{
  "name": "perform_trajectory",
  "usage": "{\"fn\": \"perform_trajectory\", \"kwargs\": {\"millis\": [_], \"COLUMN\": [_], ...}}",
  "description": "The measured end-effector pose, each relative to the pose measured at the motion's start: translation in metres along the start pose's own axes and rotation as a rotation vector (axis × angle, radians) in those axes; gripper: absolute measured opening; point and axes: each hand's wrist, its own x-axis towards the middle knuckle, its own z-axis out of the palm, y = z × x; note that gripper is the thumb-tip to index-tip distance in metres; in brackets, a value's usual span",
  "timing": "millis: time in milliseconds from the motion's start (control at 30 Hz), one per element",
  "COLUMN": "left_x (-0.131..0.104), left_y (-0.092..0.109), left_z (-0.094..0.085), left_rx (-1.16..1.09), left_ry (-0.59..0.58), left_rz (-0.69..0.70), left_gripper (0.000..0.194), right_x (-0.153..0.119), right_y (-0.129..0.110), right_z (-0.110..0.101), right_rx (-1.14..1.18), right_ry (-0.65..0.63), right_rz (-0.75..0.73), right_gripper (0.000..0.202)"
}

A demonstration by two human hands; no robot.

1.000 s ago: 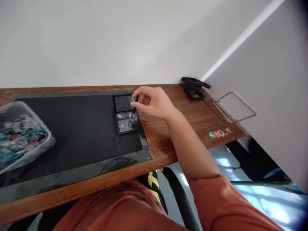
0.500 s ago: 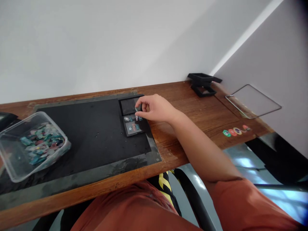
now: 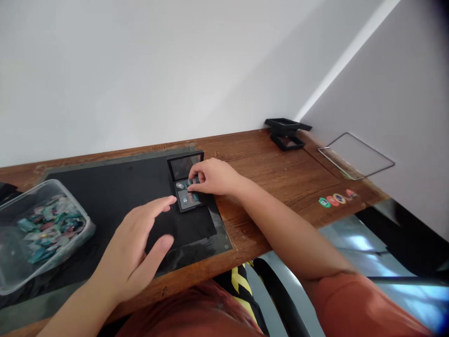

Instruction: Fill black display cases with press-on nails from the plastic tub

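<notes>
A small black case (image 3: 183, 208) lies with its lid (image 3: 184, 167) raised on the black mat. Its grey inside holds several small stones (image 3: 191, 197) in teal, pink and white. My right hand (image 3: 217, 175) is over the case's right part, fingertips pinched low at the stones; a small greyish stone seems to be between them, partly hidden. My left hand (image 3: 131, 248) hovers left of the case and nearer to me, thumb and fingers apart, holding nothing. Its fingertips come close to the case's left edge.
A clear plastic tub (image 3: 86, 234) of mixed teal, pink and white stones stands on the black mat (image 3: 112, 182) at left. Black frames (image 3: 286, 133) are stacked at the back right. Round stickers (image 3: 331, 200) and a thin metal frame (image 3: 373, 146) are on the right.
My left hand has come into view from the lower left and reaches towards the case. My right hand has lowered onto the stones in the case. The view has shifted slightly.
</notes>
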Motion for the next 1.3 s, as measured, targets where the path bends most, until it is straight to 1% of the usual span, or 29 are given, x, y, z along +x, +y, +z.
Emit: {"fn": "perform_trajectory", "kwargs": {"millis": [67,133,200,267,400,500,567,667,767,933,1033,1167,1300], "left_x": [0.009,0.017,0.020,0.019,0.013,0.012,0.014,0.014,0.012,0.010,0.011,0.012,0.011], "left_y": [-0.010,-0.019,-0.024,-0.026,-0.022,-0.020,-0.021,-0.021,-0.020,-0.018,-0.019,-0.020,-0.020], "left_z": [0.011,0.020,0.025,0.028,0.027,0.025,0.025,0.025,0.024,0.022,0.022,0.023,0.023], "left_rx": [0.043,0.073,0.058,0.026,-0.025,-0.057,-0.079,-0.093,-0.098,-0.108,-0.118,-0.156,-0.183], "left_ry": [-0.021,-0.002,0.027,0.043,0.027,-0.006,-0.025,-0.024,-0.018,-0.059,-0.067,-0.046,-0.057], "left_rz": [0.012,-0.001,-0.031,-0.058,-0.099,-0.118,-0.122,-0.120,-0.089,-0.023,-0.028,-0.031,-0.015], "left_gripper": [0.049,0.048,0.044,0.039,0.025,0.020,0.018,0.015,0.013,0.014,0.013,0.013,0.013], "right_x": [0.000,-0.001,-0.002,-0.004,-0.011,-0.016,-0.018,-0.020,-0.019,-0.017,-0.013,-0.008,-0.006], "right_y": [-0.001,-0.002,-0.004,-0.004,-0.003,0.000,0.003,0.005,0.004,0.002,0.006,0.015,0.018], "right_z": [0.002,0.003,0.003,0.001,-0.010,-0.020,-0.024,-0.027,-0.026,-0.020,-0.016,-0.010,-0.005], "right_rx": [-0.006,-0.019,-0.030,-0.034,-0.009,0.022,0.031,0.030,0.033,0.047,0.062,0.166,0.180], "right_ry": [-0.002,-0.001,0.000,-0.001,0.028,0.060,0.055,0.013,-0.012,-0.002,0.044,0.099,0.201], "right_rz": [0.000,0.000,-0.008,-0.022,-0.062,-0.068,-0.065,-0.062,-0.069,-0.092,-0.089,-0.132,-0.146], "right_gripper": [0.025,0.025,0.026,0.026,0.026,0.025,0.023,0.022,0.021,0.023,0.022,0.024,0.027]}}
